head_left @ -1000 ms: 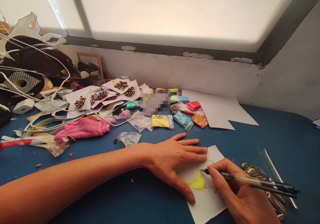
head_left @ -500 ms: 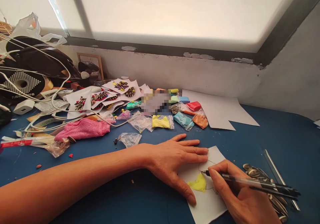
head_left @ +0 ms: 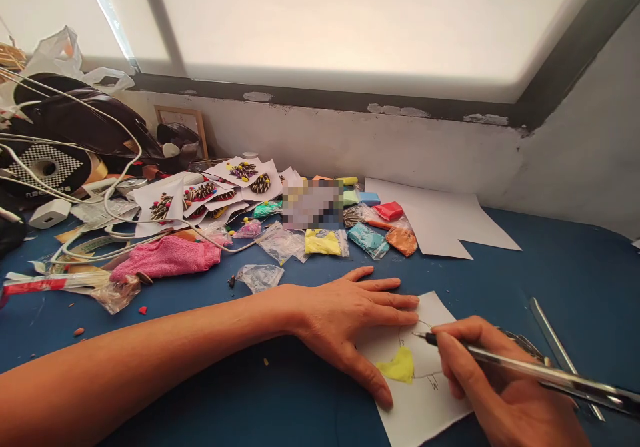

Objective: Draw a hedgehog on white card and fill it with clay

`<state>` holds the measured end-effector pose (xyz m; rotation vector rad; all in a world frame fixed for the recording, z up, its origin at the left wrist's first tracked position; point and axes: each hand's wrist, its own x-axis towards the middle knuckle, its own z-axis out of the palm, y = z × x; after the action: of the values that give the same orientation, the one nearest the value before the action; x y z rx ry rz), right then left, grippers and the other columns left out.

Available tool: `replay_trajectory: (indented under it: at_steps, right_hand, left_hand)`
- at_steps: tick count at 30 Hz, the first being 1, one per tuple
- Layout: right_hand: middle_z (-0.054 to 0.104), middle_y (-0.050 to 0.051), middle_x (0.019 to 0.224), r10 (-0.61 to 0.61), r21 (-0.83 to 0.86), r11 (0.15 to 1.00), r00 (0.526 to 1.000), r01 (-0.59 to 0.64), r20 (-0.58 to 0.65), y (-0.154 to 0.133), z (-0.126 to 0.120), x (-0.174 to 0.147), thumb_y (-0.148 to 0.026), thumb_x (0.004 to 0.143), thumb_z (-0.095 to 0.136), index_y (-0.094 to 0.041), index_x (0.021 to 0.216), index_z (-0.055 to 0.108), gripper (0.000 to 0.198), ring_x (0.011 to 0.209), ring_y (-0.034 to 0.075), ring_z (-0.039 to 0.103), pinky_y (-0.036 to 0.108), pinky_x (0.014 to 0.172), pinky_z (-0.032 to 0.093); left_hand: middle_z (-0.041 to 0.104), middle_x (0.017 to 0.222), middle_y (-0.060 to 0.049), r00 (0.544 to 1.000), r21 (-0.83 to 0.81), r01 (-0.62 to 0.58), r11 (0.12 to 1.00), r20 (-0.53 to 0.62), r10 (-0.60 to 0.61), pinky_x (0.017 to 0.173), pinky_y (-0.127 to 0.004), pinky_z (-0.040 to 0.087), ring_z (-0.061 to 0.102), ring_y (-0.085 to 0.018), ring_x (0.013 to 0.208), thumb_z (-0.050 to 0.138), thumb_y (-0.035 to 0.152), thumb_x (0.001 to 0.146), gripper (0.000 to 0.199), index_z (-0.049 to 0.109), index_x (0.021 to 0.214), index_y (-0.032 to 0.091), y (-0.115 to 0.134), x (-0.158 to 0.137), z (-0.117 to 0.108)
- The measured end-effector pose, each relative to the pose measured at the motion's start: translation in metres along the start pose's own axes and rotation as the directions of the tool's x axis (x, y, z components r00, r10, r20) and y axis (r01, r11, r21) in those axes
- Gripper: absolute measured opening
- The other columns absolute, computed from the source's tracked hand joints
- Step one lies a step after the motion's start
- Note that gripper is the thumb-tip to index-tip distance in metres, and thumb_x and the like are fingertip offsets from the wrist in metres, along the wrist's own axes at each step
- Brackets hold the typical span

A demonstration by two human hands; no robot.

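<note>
My left hand (head_left: 357,320) lies flat with fingers spread, pressing on a piece of white paper (head_left: 405,414). Between the fingers of my right hand (head_left: 495,374) is a pen (head_left: 540,375) with a dark tip and clear barrel. Its point is over the upper part of the paper; whether it touches cannot be made out. A flat yellow patch (head_left: 399,366), like modelling clay, sits on the paper beside my left thumb. Thin dark drawn lines run around it, with small strokes at the lower right.
Sunflower seeds, partly behind my right hand, and a metal rod (head_left: 560,347) lie at the right. Farther back are clay packets (head_left: 323,242), larger white paper (head_left: 440,224), seed-decorated cards (head_left: 163,207), a pink cloth (head_left: 167,257) and white cables on the blue table (head_left: 240,394).
My right hand has moved a little to the right with the pen, and the pen tip has shifted up and right. A small curled mark now shows above the yellow patch. My left hand stays put.
</note>
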<state>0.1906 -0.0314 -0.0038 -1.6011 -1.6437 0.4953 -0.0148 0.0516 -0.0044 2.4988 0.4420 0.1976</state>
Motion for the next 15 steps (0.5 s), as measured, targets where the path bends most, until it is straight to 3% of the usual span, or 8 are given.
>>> replay_trajectory:
  at_steps: [3, 7, 10, 13, 15]
  right_hand:
    - [0.065, -0.004, 0.061, -0.069, -0.084, 0.994, 0.996, 0.065, -0.056, 0.008, -0.014, 0.009, -0.052, 0.082, 0.058, -0.029, 0.077, 0.063, 0.024, 0.058, 0.016, 0.065, 0.023, 0.056, 0.053]
    - [0.071, -0.001, 0.07, -0.151, -0.172, 0.974, 0.989, 0.148, -0.006, 0.024, -0.02, 0.017, -0.051, 0.084, 0.057, -0.028, 0.083, 0.067, 0.026, 0.052, 0.016, 0.064, 0.023, 0.038, 0.045]
    - [0.073, 0.0, 0.073, -0.1, -0.144, 0.984, 0.994, 0.104, 0.033, 0.028, -0.016, 0.014, -0.052, 0.085, 0.056, -0.026, 0.086, 0.066, 0.028, 0.057, 0.018, 0.067, 0.025, 0.046, 0.051]
    - [0.074, 0.0, 0.074, -0.057, -0.086, 0.994, 0.998, 0.06, 0.042, 0.027, -0.013, 0.01, -0.053, 0.086, 0.055, -0.025, 0.087, 0.066, 0.029, 0.066, 0.02, 0.072, 0.027, 0.057, 0.056]
    - [0.074, 0.001, 0.072, -0.054, -0.074, 0.996, 0.998, 0.057, 0.036, 0.025, -0.013, 0.009, -0.053, 0.086, 0.056, -0.025, 0.086, 0.065, 0.03, 0.069, 0.021, 0.073, 0.027, 0.057, 0.055]
  left_hand:
    - [0.023, 0.158, -0.004, 1.0, -0.008, -0.001, 1.0, 0.022, 0.001, 0.117, -0.053, -0.01, 0.006, -0.03, 0.148, 0.067, 0.056, 0.079, 0.089, 0.028, 0.151, 0.021, -0.001, -0.001, -0.004]
    - [0.022, 0.158, -0.007, 1.0, 0.001, -0.002, 1.0, 0.019, 0.002, 0.118, -0.052, -0.008, 0.007, -0.029, 0.149, 0.066, 0.058, 0.079, 0.09, 0.028, 0.151, 0.019, 0.002, 0.0, -0.003]
    - [0.015, 0.159, -0.015, 0.993, 0.04, 0.095, 0.995, -0.07, -0.092, 0.119, -0.051, -0.006, 0.008, -0.03, 0.148, 0.064, 0.066, 0.075, 0.102, 0.024, 0.151, 0.01, 0.014, 0.002, 0.007]
    - [0.002, 0.159, -0.018, 0.979, 0.066, 0.156, 0.986, -0.142, -0.145, 0.12, -0.05, -0.004, -0.001, -0.03, 0.149, 0.06, 0.07, 0.075, 0.113, 0.009, 0.152, 0.005, 0.029, 0.002, 0.021]
    - [0.002, 0.159, -0.019, 0.973, 0.089, 0.189, 0.978, -0.148, -0.175, 0.12, -0.05, -0.002, -0.001, -0.03, 0.148, 0.06, 0.069, 0.076, 0.112, 0.01, 0.152, 0.004, 0.036, 0.002, 0.027]
